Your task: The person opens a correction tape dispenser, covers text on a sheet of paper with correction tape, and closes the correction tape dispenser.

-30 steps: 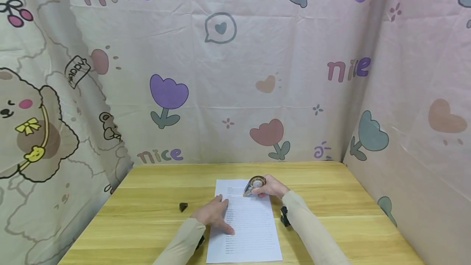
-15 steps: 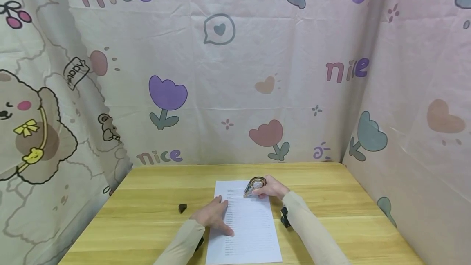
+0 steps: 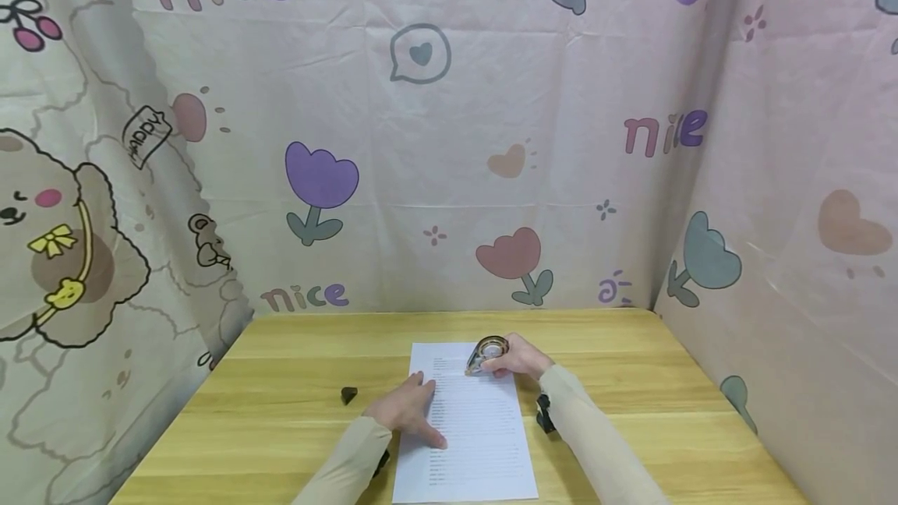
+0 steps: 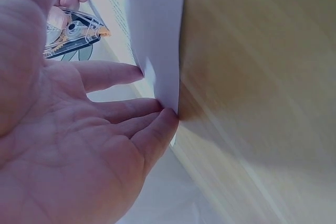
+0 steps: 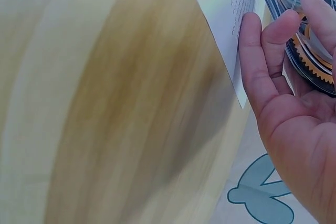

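Worktop (image 3: 603, 419) bears paper (image 3: 480, 443); left grip (image 3: 405, 407), fingers extended, rests on it. Right grip (image 3: 517, 357) pinches the tape dispenser (image 3: 487, 351) over the paper; right wrist view, unlike head, shows its orange gear (image 5: 307, 63).

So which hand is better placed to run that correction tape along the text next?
Likely the right hand: it grips the correction tape, tip toward the printed sheet. The left hand rests across the sheet's left edge.

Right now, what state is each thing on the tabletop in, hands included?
Correction tape: held, tip bare, pointing down at the print.
Printed sheet: flat, printed side up.
Small dark piece: lying apart, left of the sheet.
Left hand: spread on the sheet.
Right hand: curled round the correction tape.
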Action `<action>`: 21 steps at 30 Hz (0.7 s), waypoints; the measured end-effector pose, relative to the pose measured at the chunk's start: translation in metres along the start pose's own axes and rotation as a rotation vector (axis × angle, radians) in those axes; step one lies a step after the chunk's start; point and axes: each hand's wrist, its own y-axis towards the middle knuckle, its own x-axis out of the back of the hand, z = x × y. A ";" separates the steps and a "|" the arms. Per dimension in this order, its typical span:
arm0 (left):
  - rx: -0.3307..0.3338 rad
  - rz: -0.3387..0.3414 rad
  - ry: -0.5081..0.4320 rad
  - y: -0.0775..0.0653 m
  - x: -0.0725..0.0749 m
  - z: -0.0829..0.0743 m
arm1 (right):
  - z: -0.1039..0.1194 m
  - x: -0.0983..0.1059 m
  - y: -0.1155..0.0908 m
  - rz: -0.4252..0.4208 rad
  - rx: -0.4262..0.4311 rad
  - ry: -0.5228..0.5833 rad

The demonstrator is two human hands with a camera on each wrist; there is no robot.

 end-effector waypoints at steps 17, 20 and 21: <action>0.000 -0.008 0.003 -0.001 0.000 -0.001 | 0.002 0.004 -0.004 0.008 0.002 0.015; 0.005 -0.006 0.000 -0.001 -0.001 0.000 | 0.002 0.004 -0.005 0.005 -0.002 0.007; 0.008 -0.004 -0.001 -0.001 0.000 0.000 | 0.002 0.004 -0.005 0.004 -0.002 0.003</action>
